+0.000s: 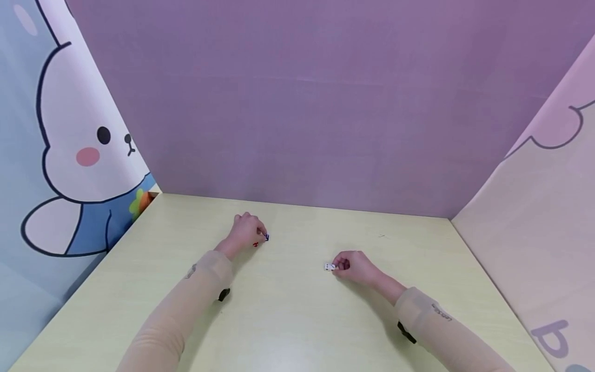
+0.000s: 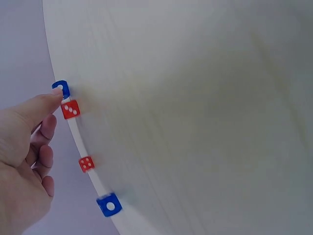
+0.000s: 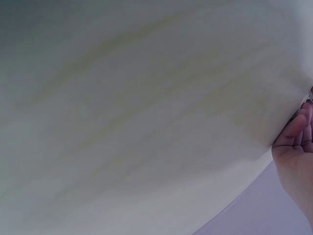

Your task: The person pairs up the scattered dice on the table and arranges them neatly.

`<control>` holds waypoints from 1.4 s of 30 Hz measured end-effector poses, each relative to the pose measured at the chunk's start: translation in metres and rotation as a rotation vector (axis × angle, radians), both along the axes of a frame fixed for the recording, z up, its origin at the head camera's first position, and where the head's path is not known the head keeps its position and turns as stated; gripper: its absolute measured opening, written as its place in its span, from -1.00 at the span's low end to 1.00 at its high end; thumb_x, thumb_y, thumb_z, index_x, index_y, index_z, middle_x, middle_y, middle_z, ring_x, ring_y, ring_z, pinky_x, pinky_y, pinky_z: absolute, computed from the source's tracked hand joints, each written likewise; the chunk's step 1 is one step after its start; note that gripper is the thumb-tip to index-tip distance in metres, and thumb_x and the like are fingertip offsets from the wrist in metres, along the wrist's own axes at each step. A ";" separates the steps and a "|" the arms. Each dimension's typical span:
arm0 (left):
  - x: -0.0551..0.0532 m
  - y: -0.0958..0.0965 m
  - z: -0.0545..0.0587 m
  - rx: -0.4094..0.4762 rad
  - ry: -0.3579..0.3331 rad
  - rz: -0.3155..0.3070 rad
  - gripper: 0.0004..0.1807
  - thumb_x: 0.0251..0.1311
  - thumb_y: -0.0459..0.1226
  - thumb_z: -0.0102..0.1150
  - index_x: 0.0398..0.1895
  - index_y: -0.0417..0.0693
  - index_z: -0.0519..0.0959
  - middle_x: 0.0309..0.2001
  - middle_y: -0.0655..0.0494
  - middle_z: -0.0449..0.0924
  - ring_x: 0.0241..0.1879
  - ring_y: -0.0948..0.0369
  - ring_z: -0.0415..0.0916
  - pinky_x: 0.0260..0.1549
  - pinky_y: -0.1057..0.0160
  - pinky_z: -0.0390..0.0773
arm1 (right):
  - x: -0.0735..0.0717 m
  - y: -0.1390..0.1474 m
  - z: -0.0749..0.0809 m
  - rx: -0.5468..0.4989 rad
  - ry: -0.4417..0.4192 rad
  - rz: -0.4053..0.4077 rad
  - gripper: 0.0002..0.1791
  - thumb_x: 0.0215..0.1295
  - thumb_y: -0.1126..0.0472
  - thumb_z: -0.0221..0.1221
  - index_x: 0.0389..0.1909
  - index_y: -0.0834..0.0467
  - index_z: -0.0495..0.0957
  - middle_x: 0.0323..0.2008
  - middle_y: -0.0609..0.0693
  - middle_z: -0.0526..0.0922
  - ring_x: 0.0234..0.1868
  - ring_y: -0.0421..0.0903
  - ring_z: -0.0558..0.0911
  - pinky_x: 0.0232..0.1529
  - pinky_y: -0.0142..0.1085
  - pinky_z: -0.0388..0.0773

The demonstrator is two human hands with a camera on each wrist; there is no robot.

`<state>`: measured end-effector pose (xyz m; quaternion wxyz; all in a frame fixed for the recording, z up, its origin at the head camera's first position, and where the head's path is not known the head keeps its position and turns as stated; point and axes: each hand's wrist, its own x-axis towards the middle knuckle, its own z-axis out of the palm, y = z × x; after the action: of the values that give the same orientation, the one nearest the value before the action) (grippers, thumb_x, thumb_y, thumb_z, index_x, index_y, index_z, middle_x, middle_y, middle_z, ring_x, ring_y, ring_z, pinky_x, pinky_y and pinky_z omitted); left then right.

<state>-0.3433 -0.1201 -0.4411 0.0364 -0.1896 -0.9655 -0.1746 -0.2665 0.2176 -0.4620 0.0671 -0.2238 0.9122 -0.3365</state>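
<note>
My left hand (image 1: 245,230) is at the far left of the table, thumb and fingertips on a blue die (image 1: 267,237). In the left wrist view the left thumb covers part of this blue die (image 2: 61,88). A red die (image 2: 70,109) with white dots sits right beside it. Farther along are a smaller red die (image 2: 86,164) and another blue die (image 2: 109,204). My right hand (image 1: 357,266) pinches at white dice (image 1: 329,266) with dark dots; how many is too small to tell. In the right wrist view the right hand (image 3: 296,147) mostly hides what it holds.
The pale wooden table (image 1: 279,320) meets a purple backdrop (image 1: 297,129) at the back. Cloth with a cartoon rabbit (image 1: 88,119) hangs on the left, and a pale printed cloth (image 1: 548,217) on the right. A small mark (image 1: 381,236) shows on the table at back right.
</note>
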 end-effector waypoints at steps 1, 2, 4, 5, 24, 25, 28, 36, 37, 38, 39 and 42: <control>0.001 0.001 0.000 0.003 0.002 -0.005 -0.94 -0.01 -0.25 0.37 -0.42 0.06 0.73 -0.47 0.23 0.58 -0.27 0.10 0.32 -0.09 -0.01 0.16 | 0.000 0.000 0.000 0.003 0.000 -0.002 -0.89 0.09 0.28 0.32 -0.37 0.15 0.59 -0.54 -0.12 0.52 -0.52 -0.26 0.41 -0.48 -0.46 0.40; 0.002 0.003 0.000 0.001 0.002 -0.010 -0.94 -0.01 -0.25 0.36 -0.42 0.06 0.73 -0.48 0.23 0.58 -0.27 0.10 0.32 -0.09 -0.01 0.16 | 0.000 0.000 0.000 0.006 0.002 -0.002 -0.89 0.09 0.28 0.32 -0.37 0.15 0.59 -0.54 -0.12 0.51 -0.52 -0.26 0.41 -0.49 -0.46 0.39; 0.004 0.006 0.000 -0.006 0.004 -0.016 -0.94 -0.02 -0.26 0.35 -0.42 0.06 0.73 -0.48 0.23 0.56 -0.28 0.11 0.31 -0.09 0.00 0.16 | 0.000 -0.001 0.000 0.014 0.007 -0.006 -0.88 0.08 0.27 0.33 -0.37 0.15 0.59 -0.54 -0.12 0.51 -0.52 -0.26 0.41 -0.49 -0.46 0.39; 0.005 0.007 0.000 -0.013 0.005 -0.019 -0.93 -0.02 -0.26 0.34 -0.42 0.07 0.73 -0.48 0.24 0.55 -0.28 0.12 0.31 -0.09 0.00 0.16 | 0.000 -0.001 0.000 0.016 0.009 -0.007 -0.88 0.09 0.27 0.33 -0.36 0.15 0.59 -0.54 -0.13 0.51 -0.52 -0.27 0.40 -0.49 -0.46 0.39; 0.032 0.037 0.002 -0.001 0.004 -0.080 -0.93 -0.07 -0.26 0.40 -0.48 0.12 0.72 -0.50 0.32 0.56 -0.31 0.20 0.29 -0.11 0.05 0.17 | 0.011 0.009 0.004 -0.011 0.008 -0.032 -0.79 0.05 0.28 0.34 -0.28 0.20 0.59 -0.50 -0.11 0.53 -0.48 -0.24 0.44 -0.47 -0.45 0.44; 0.033 0.039 0.002 0.000 0.002 -0.082 -0.93 -0.08 -0.26 0.40 -0.48 0.12 0.72 -0.49 0.32 0.56 -0.31 0.20 0.28 -0.10 0.05 0.17 | 0.012 0.009 0.004 -0.009 0.007 -0.034 -0.79 0.05 0.27 0.34 -0.28 0.20 0.59 -0.50 -0.11 0.52 -0.48 -0.24 0.44 -0.47 -0.45 0.44; 0.038 0.043 0.001 0.008 0.002 -0.092 -0.92 -0.10 -0.26 0.42 -0.49 0.12 0.72 -0.50 0.34 0.56 -0.31 0.21 0.29 -0.10 0.06 0.18 | 0.015 0.010 0.005 -0.006 -0.002 -0.040 -0.79 0.05 0.27 0.34 -0.28 0.21 0.58 -0.49 -0.11 0.52 -0.48 -0.24 0.44 -0.47 -0.45 0.44; 0.052 0.055 0.001 0.043 -0.023 -0.113 -0.94 -0.08 -0.27 0.40 -0.50 0.11 0.72 -0.55 0.34 0.52 -0.33 0.22 0.28 -0.13 0.08 0.17 | 0.023 0.009 0.008 -0.026 -0.031 -0.037 -0.79 0.06 0.28 0.33 -0.27 0.21 0.57 -0.48 -0.10 0.54 -0.46 -0.24 0.46 -0.44 -0.45 0.46; 0.053 0.056 0.001 0.050 -0.025 -0.116 -0.94 -0.08 -0.28 0.40 -0.50 0.10 0.72 -0.54 0.34 0.53 -0.34 0.21 0.28 -0.13 0.08 0.17 | 0.024 0.009 0.008 -0.028 -0.031 -0.033 -0.79 0.06 0.28 0.33 -0.27 0.21 0.57 -0.48 -0.10 0.54 -0.46 -0.24 0.47 -0.44 -0.45 0.46; 0.055 0.057 0.002 0.054 -0.026 -0.118 -0.94 -0.09 -0.27 0.40 -0.51 0.10 0.71 -0.53 0.34 0.53 -0.34 0.21 0.28 -0.14 0.08 0.18 | 0.025 0.009 0.008 -0.032 -0.031 -0.027 -0.79 0.07 0.28 0.33 -0.27 0.22 0.57 -0.48 -0.09 0.54 -0.46 -0.24 0.47 -0.44 -0.45 0.47; 0.057 0.059 0.002 0.058 -0.025 -0.121 -0.94 -0.09 -0.27 0.40 -0.51 0.09 0.71 -0.54 0.33 0.53 -0.34 0.21 0.28 -0.14 0.09 0.18 | 0.026 0.008 0.008 -0.035 -0.030 -0.023 -0.79 0.07 0.28 0.33 -0.27 0.22 0.57 -0.47 -0.09 0.54 -0.46 -0.24 0.47 -0.44 -0.45 0.47; 0.061 0.064 0.001 0.060 -0.027 -0.125 -0.95 -0.08 -0.26 0.40 -0.51 0.10 0.71 -0.56 0.35 0.50 -0.36 0.22 0.27 -0.15 0.10 0.17 | 0.028 0.008 0.008 -0.039 -0.029 -0.014 -0.79 0.06 0.28 0.33 -0.27 0.22 0.57 -0.48 -0.10 0.54 -0.46 -0.24 0.47 -0.45 -0.45 0.47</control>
<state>-0.2824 -0.0563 -0.4400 0.0182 -0.2457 -0.9466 -0.2081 -0.2383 0.2251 -0.4536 0.0738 -0.2134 0.9060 -0.3579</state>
